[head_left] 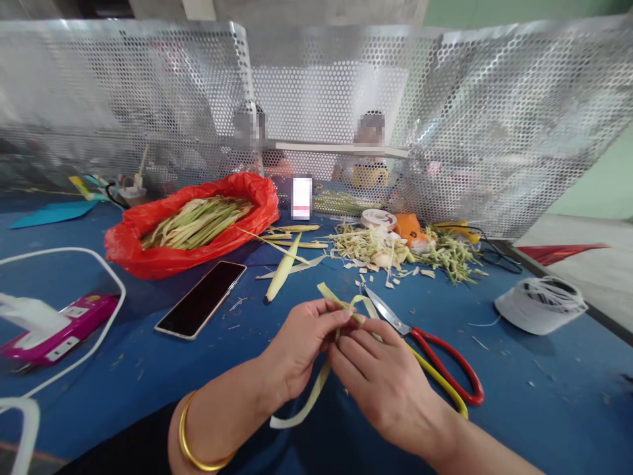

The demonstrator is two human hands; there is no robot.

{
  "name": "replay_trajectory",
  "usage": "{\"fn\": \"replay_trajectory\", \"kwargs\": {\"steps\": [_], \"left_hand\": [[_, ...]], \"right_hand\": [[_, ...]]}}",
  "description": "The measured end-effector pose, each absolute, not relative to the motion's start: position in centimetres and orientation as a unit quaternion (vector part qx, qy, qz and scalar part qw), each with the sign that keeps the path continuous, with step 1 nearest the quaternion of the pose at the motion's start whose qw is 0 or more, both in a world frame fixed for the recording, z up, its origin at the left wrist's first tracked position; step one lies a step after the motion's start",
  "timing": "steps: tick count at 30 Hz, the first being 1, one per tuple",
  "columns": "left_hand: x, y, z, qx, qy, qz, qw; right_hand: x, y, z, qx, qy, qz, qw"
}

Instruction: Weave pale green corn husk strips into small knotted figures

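Both hands meet over the blue table, pinching pale green leaf strips (307, 406) that cross between the fingertips. My left hand (309, 343) holds the strips between thumb and fingers; one strip end sticks up beyond it and a long one curls down below. My right hand (378, 373) is closed on the same strips, its fingers bent against the left fingertips. Just right of the hands lie scissors (435, 356) with one red and one yellow handle, blades pointing away and slightly parted. A woven young leaf shape with a dark tip (284, 269) rests beyond the left hand.
A red plastic bag (198, 260) of leaf strips stands at back left. Nearby are a phone (202, 300) and a magenta power strip (79, 326) with a white cable. Leaf scraps (370, 244), a tape roll (378, 219) and a white cord spool (539, 303) lie right, before a perforated metal screen (316, 86).
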State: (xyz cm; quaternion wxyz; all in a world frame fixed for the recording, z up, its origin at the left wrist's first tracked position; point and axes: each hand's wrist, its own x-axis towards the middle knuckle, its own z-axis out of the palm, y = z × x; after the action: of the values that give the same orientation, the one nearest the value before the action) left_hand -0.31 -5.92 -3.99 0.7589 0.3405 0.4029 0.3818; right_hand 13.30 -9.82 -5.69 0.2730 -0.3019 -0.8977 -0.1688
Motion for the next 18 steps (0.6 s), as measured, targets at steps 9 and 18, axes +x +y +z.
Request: {"fn": "replay_trajectory", "kwargs": {"steps": [9, 18], "left_hand": [[-0.2, -6.1, -4.0, 0.324, 0.415, 0.406, 0.747], [-0.6, -5.6, -3.6, 0.338, 0.407, 0.421, 0.737]], "right_hand": [[13.1, -10.5, -5.1, -0.269, -0.911, -0.150, 0.275], [15.3, -9.3, -3.9, -0.504, -0.778, -0.172, 0.333]]}}
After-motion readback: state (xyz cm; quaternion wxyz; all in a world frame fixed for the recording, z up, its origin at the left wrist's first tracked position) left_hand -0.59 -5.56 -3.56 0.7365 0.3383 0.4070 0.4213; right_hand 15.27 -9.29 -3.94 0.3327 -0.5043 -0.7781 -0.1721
